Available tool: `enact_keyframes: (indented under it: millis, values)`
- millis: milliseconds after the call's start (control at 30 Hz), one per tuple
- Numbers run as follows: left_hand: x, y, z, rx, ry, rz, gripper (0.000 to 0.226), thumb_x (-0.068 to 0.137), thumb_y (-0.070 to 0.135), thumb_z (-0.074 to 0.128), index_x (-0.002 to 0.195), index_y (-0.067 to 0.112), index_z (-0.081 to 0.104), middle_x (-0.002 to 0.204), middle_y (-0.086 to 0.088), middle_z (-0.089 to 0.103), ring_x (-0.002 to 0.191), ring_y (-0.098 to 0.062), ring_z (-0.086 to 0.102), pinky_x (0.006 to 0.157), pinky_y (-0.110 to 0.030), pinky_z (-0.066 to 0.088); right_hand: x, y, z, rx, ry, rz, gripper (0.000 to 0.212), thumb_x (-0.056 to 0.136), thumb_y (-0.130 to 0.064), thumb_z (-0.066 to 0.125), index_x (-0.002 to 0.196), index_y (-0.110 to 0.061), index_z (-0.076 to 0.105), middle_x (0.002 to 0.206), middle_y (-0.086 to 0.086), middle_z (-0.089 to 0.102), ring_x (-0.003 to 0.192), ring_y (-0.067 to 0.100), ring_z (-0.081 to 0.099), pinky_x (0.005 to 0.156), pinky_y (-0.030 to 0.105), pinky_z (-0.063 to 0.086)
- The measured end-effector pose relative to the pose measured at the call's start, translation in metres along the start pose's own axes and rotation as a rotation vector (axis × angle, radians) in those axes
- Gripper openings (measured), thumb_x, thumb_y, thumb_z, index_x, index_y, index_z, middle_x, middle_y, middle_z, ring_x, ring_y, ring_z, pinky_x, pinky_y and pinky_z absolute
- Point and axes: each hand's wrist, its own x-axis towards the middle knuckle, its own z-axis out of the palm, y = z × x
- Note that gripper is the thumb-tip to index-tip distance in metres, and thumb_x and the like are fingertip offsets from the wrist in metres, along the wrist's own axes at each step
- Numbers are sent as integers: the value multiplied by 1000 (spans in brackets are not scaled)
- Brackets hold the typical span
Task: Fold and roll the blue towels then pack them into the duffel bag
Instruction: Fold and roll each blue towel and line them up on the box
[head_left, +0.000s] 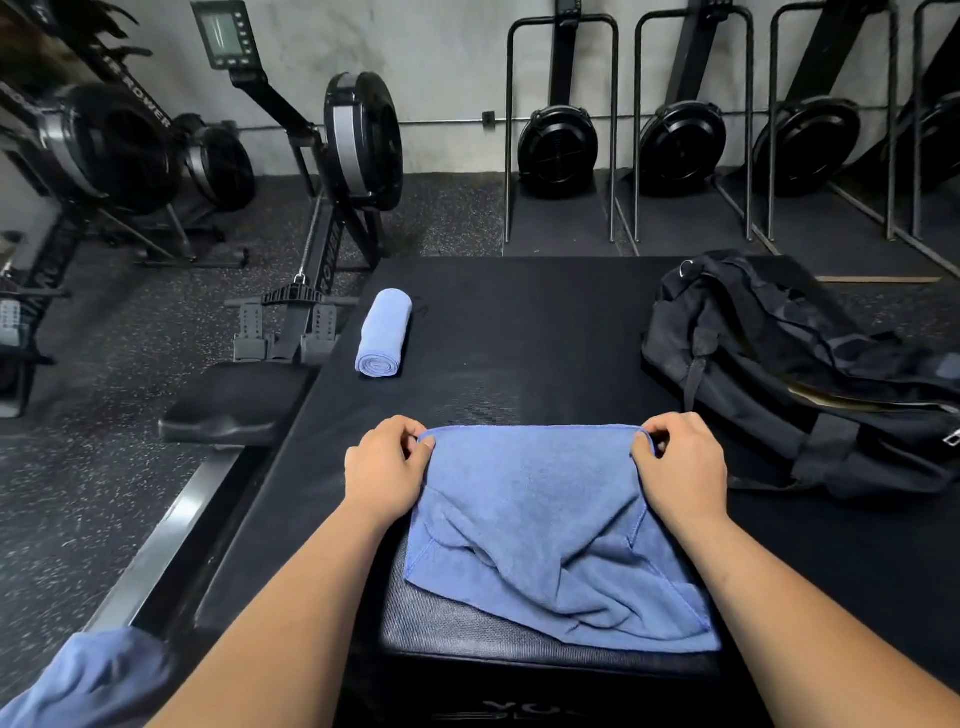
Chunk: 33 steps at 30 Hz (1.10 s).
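Note:
A blue towel (545, 525) lies rumpled on the near end of a black padded platform (519, 338). My left hand (387, 467) pinches its far left corner and my right hand (680, 467) pinches its far right corner, holding the far edge taut. A rolled blue towel (383, 332) lies further back at the platform's left edge. A black duffel bag (789, 374) sits slumped on the platform's right side. More blue towel fabric (93, 680) shows at the bottom left corner.
Rowing machines (332, 171) stand on the speckled rubber floor to the left, one with its seat (234, 402) close to the platform's left edge. More rowers (558, 145) are stored upright along the back wall.

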Motion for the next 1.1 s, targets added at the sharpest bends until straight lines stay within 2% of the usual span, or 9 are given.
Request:
enact_keyframes:
  millis: [133,200,300,400,567,700,933,1000,1100]
  values:
    - [1,-2,-11,-140,-50,-14,9,98,35,67,92,32,61,91,14,69,85,-7,63,87,-36,46,0,-2,-7,41,-37,-3,6,96,-22,66,94,-26,62,89,-8,62,89,20,56,78,37,44]
    - [2,-3,-20,-252,-84,-8,9,98,27,71,91,28,64,84,10,70,76,-10,62,79,-35,49,1,-3,-12,91,-66,-11,8,96,-19,69,95,-26,64,85,-8,64,84,19,59,80,38,48]
    - [-3,3,-38,-339,-118,-14,9,93,16,77,88,21,71,78,-5,73,62,-14,60,67,-37,52,0,-9,-27,135,-72,-18,13,90,-14,74,93,-25,69,83,-8,69,77,7,64,75,29,46]
    - [-9,14,-55,-365,-109,5,9,89,12,82,91,17,76,80,-9,76,66,-12,62,72,-29,54,3,-19,-48,196,-62,-8,18,86,-11,79,97,-24,76,81,-9,72,75,8,66,73,19,47]
    - [-18,36,-90,-406,-112,62,17,85,8,86,98,17,78,72,2,72,68,-6,62,75,-20,52,7,-43,-92,211,-64,-70,22,80,-13,86,94,-28,80,75,-11,75,62,4,63,78,27,54]
    - [-29,58,-121,-378,-88,126,17,84,5,87,96,16,80,85,-6,78,69,-2,63,76,-17,53,9,-62,-130,180,-82,-118,22,79,-16,89,98,-26,82,79,-7,76,62,2,62,71,15,47]
    - [-47,94,-175,-295,-90,232,9,84,17,89,88,21,82,83,-6,79,72,-8,68,80,-33,57,0,-101,-199,146,-61,-188,11,85,-21,85,87,-31,80,78,-10,77,80,6,72,75,25,50]
    - [-52,108,-190,-284,-74,270,7,85,20,88,88,20,82,82,-5,79,72,-9,68,77,-32,57,-2,-112,-216,166,-12,-205,11,87,-21,83,88,-31,79,78,-10,77,80,5,72,73,19,47]
    - [-57,130,-213,-314,-45,301,5,87,23,87,88,23,82,84,-5,79,70,-5,64,69,-23,51,-5,-131,-241,232,69,-230,8,89,-18,80,91,-25,81,77,-9,75,76,6,69,66,3,40]
